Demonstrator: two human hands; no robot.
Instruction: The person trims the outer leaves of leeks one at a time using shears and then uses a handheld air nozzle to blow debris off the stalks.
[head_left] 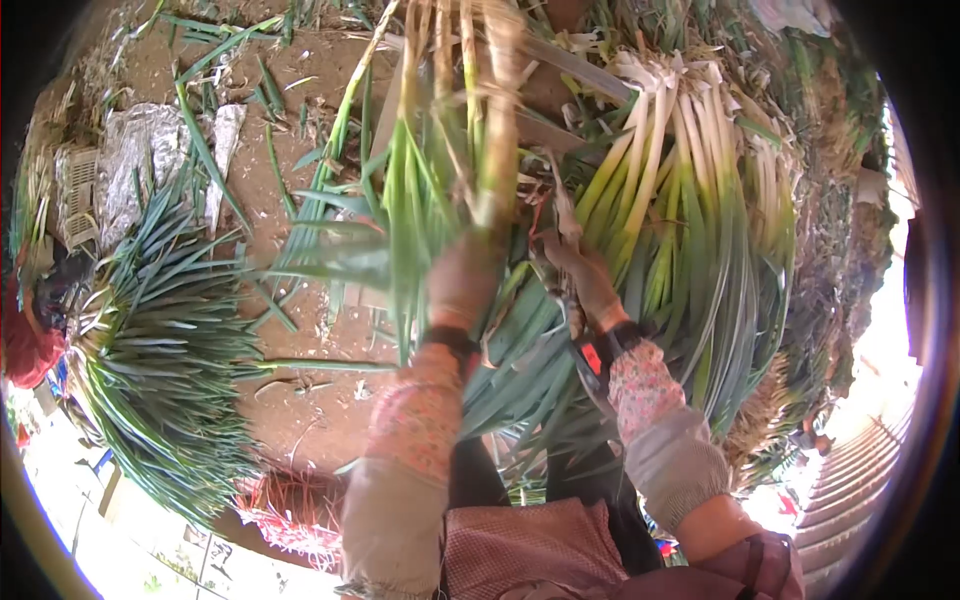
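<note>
Both forearms reach forward. The blurred left hand (465, 278) is closed around green onion stalks (497, 160); the right hand (586, 275) angles inward, its fingers bent at withered leaves (566, 215), hold unclear, beside fanned green onions (690, 190).

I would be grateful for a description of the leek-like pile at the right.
The pile is a loose heap of long stalks: whitish stems, yellowish further down, then flat green leaves. Stem ends point away from the person, with papery, frayed bits there; the leaves fan nearer. The right hand is beside it; whether they touch is unclear.
</note>
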